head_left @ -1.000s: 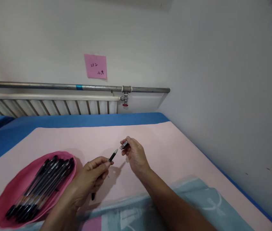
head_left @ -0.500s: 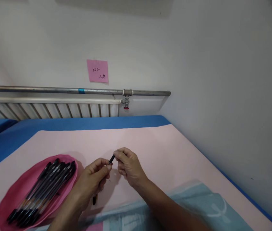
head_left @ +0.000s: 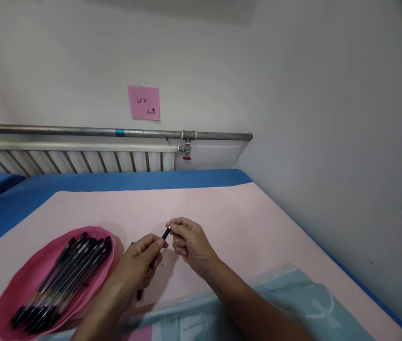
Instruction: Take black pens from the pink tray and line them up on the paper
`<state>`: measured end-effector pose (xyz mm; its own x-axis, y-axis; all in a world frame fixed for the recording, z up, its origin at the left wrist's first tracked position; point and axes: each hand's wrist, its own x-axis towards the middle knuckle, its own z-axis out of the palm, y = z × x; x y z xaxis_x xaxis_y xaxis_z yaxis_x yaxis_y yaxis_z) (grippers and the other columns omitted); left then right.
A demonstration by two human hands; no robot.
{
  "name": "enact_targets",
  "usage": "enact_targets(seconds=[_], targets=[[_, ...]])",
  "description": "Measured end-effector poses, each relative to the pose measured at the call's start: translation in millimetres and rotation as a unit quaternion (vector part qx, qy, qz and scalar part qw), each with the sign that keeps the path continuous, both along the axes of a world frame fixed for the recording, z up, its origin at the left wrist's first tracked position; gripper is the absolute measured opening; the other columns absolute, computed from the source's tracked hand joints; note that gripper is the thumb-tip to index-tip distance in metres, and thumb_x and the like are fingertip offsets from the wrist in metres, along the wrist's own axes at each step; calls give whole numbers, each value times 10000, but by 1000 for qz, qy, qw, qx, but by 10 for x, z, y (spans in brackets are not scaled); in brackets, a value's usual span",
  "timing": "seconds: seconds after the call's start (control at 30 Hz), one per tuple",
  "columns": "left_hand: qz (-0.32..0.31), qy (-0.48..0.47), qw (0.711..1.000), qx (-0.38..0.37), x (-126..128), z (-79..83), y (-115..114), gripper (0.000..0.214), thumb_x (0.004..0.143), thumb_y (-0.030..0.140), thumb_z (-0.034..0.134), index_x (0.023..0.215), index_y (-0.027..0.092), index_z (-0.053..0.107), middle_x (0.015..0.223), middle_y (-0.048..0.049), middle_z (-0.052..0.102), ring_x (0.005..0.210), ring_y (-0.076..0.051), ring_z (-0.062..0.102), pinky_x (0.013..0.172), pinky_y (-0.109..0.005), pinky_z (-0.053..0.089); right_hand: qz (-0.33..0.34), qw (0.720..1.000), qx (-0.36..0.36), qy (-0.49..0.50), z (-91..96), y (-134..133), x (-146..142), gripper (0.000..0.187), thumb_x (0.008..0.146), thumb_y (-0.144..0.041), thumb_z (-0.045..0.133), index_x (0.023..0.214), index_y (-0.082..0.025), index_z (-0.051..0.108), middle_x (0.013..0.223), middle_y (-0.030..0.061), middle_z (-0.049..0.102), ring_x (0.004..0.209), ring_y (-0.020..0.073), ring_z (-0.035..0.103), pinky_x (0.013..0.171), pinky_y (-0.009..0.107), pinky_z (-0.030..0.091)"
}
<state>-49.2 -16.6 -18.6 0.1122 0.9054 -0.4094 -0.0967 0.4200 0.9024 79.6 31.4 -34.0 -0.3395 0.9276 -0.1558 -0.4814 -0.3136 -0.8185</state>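
My left hand [head_left: 137,267] is closed round a black pen [head_left: 166,233] that points up and to the right, its lower end showing below my palm. My right hand [head_left: 188,242] meets it from the right, fingers pinched over the pen's tip end; a small silvery part shows at my fingertips. Both hands hover just above the pink sheet [head_left: 222,213] near its middle. To the left lies a pink oval tray [head_left: 12,293] holding several black pens [head_left: 64,277] side by side.
The pink sheet covers a blue bed surface [head_left: 115,180]. A light blue patterned cloth [head_left: 293,303] lies under my right forearm. A radiator [head_left: 73,161] and a metal pipe [head_left: 80,129] run along the back wall, with a pink note [head_left: 143,102] above. A white wall stands close on the right.
One second ago my right hand held a small silvery cap apart from the pen's tip. It has since come down onto the tip, and both hands now meet at the pen.
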Motion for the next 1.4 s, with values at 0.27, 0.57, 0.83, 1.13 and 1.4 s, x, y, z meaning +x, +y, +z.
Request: enact_targets(seconds=[0.27, 0.57, 0.83, 1.13, 1.4], targets=[[-4, 53, 998, 42, 21, -18, -2, 317, 702, 520, 539, 729, 206, 498, 420, 116, 339, 321, -28, 216, 344, -164, 116, -33, 999, -18, -40, -22, -27, -56, 262, 620, -296, 703, 635, -178, 470, 432, -111, 325, 342, 14, 206, 335, 161, 112], [-1, 38, 998, 40, 32, -39, 6, 321, 703, 519, 536, 741, 203, 496, 433, 114, 360, 309, -24, 195, 330, -167, 103, -9, 999, -31, 7, 6, -52, -60, 268, 609, -299, 711, 788, -176, 555, 595, -71, 484, 352, 1, 240, 326, 158, 94], [8, 54, 997, 46, 47, -42, 14, 341, 684, 546, 542, 732, 212, 495, 417, 118, 342, 313, -30, 203, 337, -169, 113, 4, 997, -44, 56, 25, -52, -51, 257, 561, -240, 738, 728, -155, 562, 711, -27, 578, 366, -11, 227, 320, 161, 92], [5, 98, 992, 75, 53, -55, 12, 304, 735, 503, 509, 733, 199, 508, 413, 111, 335, 341, -45, 247, 357, -170, 157, -47, 996, -67, 38, -21, -43, -80, 291, 539, -207, 748, 646, -170, 480, 517, -86, 448, 347, 3, 233, 319, 160, 92], [21, 74, 996, 48, 32, -46, 17, 297, 719, 505, 521, 744, 208, 509, 429, 116, 309, 331, -34, 203, 353, -162, 122, -20, 997, -63, 41, -32, -39, -78, 255, 611, -288, 710, 771, -170, 552, 706, -30, 559, 376, -1, 261, 325, 156, 96]])
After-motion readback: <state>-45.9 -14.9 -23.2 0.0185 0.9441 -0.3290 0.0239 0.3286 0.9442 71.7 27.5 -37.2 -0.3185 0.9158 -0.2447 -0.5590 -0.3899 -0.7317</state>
